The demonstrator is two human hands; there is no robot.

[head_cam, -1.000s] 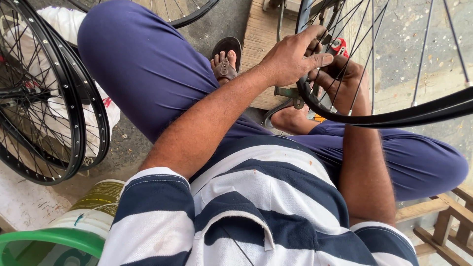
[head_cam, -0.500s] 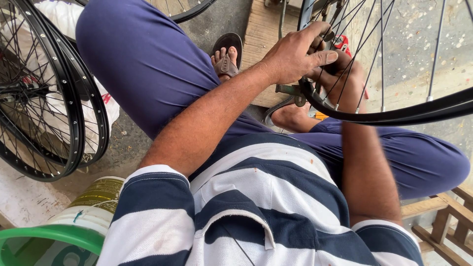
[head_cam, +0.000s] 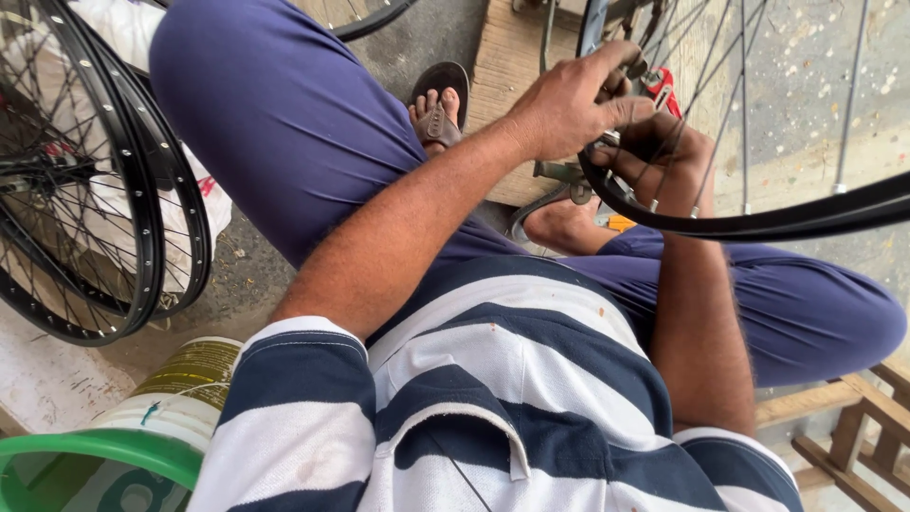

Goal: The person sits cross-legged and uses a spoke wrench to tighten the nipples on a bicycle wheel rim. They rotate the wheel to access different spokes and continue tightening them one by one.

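A black bicycle wheel rim (head_cam: 787, 220) with thin metal spokes (head_cam: 742, 104) stands over my lap at the upper right. My left hand (head_cam: 569, 106) reaches across my knee and pinches its fingers around a spoke close to the rim; whether a small tool is in them I cannot tell. Just below it, my right hand (head_cam: 668, 156) sits behind the rim, its fingers curled through the spokes and holding the rim's inner edge. The two hands nearly touch. A small red object (head_cam: 665, 90) shows behind the left hand's fingers.
Two more black spoked rims (head_cam: 142, 199) lean at the left against a white bag (head_cam: 204, 194). A green-rimmed bucket (head_cam: 95, 448) and a pale tub (head_cam: 185, 384) stand at the lower left. My sandalled foot (head_cam: 438, 109) rests by a wooden board (head_cam: 517, 66). A wooden frame (head_cam: 853, 427) is at the lower right.
Both hands stay at the same spot on the rim. The left hand's fingers have shifted slightly on the spoke, and the wheel has barely moved.
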